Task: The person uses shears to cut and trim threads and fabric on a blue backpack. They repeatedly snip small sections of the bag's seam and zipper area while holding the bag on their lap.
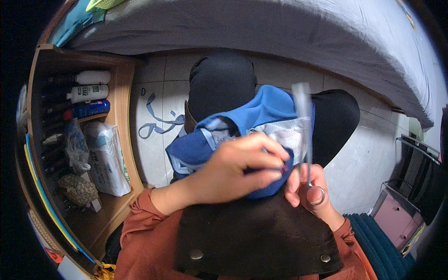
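A blue cloth item [266, 109] with white mesh lining [282, 133] and pale blue trim lies across my lap. My left hand [238, 168] is over it, thumb and fingertips pinched together at its dark blue edge [273, 186]. A tiny dark red spot shows at those fingertips; I cannot make out what it is. Close by on the right, my right hand [310, 184] holds metal scissors [305, 135], one finger ring against the palm. Their far end points away from me and is smeared by motion. Some right fingers curl near the cloth edge.
Cut blue-grey strips [158, 126] lie on the tiled floor [154, 161]. At left stands a wooden shelf [126, 93] with bottles [91, 93] and a white package [107, 158]. A grey-covered bed [261, 28] spans the far side. A pink drawer unit [396, 217] sits at right.
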`<state>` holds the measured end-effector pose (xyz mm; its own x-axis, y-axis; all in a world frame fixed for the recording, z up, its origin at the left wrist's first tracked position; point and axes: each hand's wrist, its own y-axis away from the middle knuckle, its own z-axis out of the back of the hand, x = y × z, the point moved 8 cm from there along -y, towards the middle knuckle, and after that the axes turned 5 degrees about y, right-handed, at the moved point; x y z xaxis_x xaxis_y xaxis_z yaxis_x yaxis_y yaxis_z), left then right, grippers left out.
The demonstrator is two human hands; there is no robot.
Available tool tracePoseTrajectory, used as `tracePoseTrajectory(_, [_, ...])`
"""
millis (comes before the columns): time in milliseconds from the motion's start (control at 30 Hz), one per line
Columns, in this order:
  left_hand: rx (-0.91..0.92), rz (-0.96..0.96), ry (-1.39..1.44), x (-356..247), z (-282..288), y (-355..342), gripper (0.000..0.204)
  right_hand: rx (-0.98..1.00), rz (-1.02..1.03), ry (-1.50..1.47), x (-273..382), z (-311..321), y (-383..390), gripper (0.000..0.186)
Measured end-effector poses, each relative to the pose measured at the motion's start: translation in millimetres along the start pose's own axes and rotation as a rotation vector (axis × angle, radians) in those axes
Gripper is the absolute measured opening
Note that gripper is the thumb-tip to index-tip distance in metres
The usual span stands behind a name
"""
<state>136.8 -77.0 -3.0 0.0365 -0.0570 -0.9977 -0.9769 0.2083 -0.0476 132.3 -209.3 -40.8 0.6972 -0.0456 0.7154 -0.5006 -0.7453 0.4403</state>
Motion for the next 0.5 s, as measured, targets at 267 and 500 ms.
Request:
tracePoseTrajectory(267, [-0.141, 0.144, 0.050, 4.8, 32.6, -1.2, 0.014, -0.271, 0.422, 0.328, 41.9, 16.4, -25.2, 0.033])
tracePoseTrajectory(500, [-0.395, -0.272, -0.732, -112.6, 106.3, -19.6, 0.020, 0.003, 0.220, 0.300, 22.0, -3.9, -70.7, 0.034])
